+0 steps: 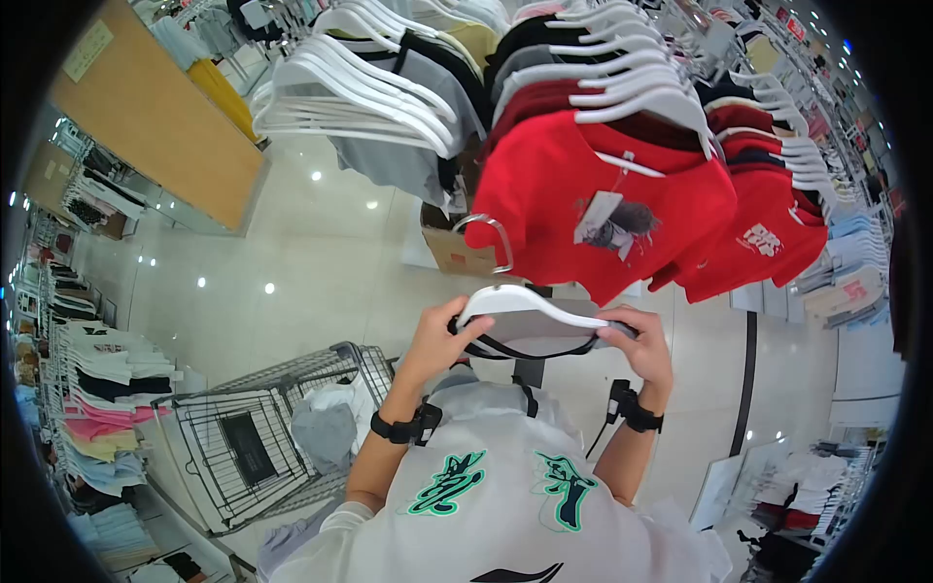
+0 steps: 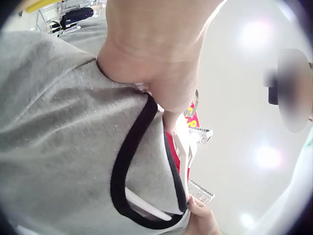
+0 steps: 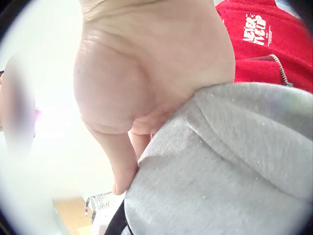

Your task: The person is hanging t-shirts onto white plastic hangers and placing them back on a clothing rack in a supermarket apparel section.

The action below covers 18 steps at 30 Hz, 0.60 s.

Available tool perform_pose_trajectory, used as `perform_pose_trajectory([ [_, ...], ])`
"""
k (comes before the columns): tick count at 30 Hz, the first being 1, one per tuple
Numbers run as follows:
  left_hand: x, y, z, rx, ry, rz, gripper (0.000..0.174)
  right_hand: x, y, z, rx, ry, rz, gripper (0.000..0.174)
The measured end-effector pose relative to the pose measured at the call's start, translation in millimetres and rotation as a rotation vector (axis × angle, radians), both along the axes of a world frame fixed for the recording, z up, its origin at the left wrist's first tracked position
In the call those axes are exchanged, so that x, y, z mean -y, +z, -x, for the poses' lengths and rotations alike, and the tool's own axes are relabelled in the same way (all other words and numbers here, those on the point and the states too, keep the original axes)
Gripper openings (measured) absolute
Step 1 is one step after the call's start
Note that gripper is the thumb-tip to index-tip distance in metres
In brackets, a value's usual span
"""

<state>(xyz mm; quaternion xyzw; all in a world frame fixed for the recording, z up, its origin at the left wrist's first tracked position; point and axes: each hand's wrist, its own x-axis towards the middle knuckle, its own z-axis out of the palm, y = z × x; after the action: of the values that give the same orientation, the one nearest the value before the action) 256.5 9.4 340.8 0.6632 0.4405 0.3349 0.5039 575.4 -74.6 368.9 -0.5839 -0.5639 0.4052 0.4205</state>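
Observation:
A grey shirt (image 2: pixel 58 142) with a black neckband (image 2: pixel 119 181) hangs on a white hanger (image 1: pixel 515 298) in front of the person's chest. The left hand (image 1: pixel 435 340) grips one shoulder of the shirt, thumb over the black trim. At the opposite shoulder the right hand (image 1: pixel 643 352) pinches the fabric near the hanger's end. In the left wrist view, part of the hanger shows through the neck opening. The metal hook (image 1: pixel 501 243) points away, close by a red shirt (image 1: pixel 554 209) on the rack. Most fingers of the right hand are hidden behind the cloth in its wrist view.
Ahead, a rack carries several shirts on white hangers (image 1: pixel 418 107). A wire shopping cart (image 1: pixel 228 447) with clothes inside stands at the left. Beneath the rack sits a cardboard box (image 1: pixel 457 248). A wooden panel (image 1: pixel 155 107) rises at the far left; more clothing (image 1: pixel 802 486) lies at the lower right.

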Motion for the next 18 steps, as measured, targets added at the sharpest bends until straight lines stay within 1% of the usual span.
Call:
perform_pose_trajectory([
  [1, 9, 0, -2, -0.006, -0.001, 0.005, 0.022, 7, -1, 6, -0.044, 0.022, 0.019, 0.018],
  [4, 19, 4, 6, 0.01, -0.02, 0.035, 0.022, 15, -24, 0, 0.016, 0.048, 0.071, 0.017],
  [6, 19, 8, 2, -0.017, -0.033, 0.038, 0.021, 11, -53, -18, -0.165, 0.007, 0.104, 0.015],
  [7, 16, 11, -2, -0.04, -0.05, 0.042, 0.021, 7, -71, -31, -0.17, 0.016, 0.099, 0.015],
  [8, 14, 12, -3, -0.044, -0.041, 0.036, 0.021, 4, -90, -46, -0.208, -0.056, 0.08, 0.017],
  [9, 14, 14, -1, -0.104, -0.001, -0.01, 0.021, 4, -95, -55, -0.247, -0.128, 0.062, 0.018],
  [10, 16, 17, 2, -0.163, 0.04, -0.055, 0.022, 10, -98, -64, -0.251, -0.119, 0.058, 0.018],
  [12, 35, 32, 15, -0.226, 0.078, -0.06, 0.022, 35, -103, -67, -0.239, -0.154, 0.102, 0.022],
  [13, 41, 37, 19, -0.275, 0.11, -0.067, 0.022, 32, -94, -63, -0.252, -0.148, 0.104, 0.022],
  [14, 38, 38, 17, -0.31, 0.13, -0.112, 0.023, 27, -84, -58, -0.181, -0.114, 0.066, 0.024],
  [15, 35, 38, 16, -0.322, 0.109, -0.095, 0.023, 17, -78, -51, -0.11, -0.079, 0.028, 0.026],
  [16, 33, 41, 20, -0.358, 0.12, -0.093, 0.022, 10, -78, -38, -0.072, -0.036, 0.051, 0.031],
  [17, 33, 42, 22, -0.382, 0.151, -0.107, 0.021, -4, -74, -22, -0.121, -0.004, 0.12, 0.036],
  [18, 33, 42, 18, -0.363, 0.159, -0.13, 0.02, -10, -87, -5, -0.152, -0.024, 0.123, 0.047],
])
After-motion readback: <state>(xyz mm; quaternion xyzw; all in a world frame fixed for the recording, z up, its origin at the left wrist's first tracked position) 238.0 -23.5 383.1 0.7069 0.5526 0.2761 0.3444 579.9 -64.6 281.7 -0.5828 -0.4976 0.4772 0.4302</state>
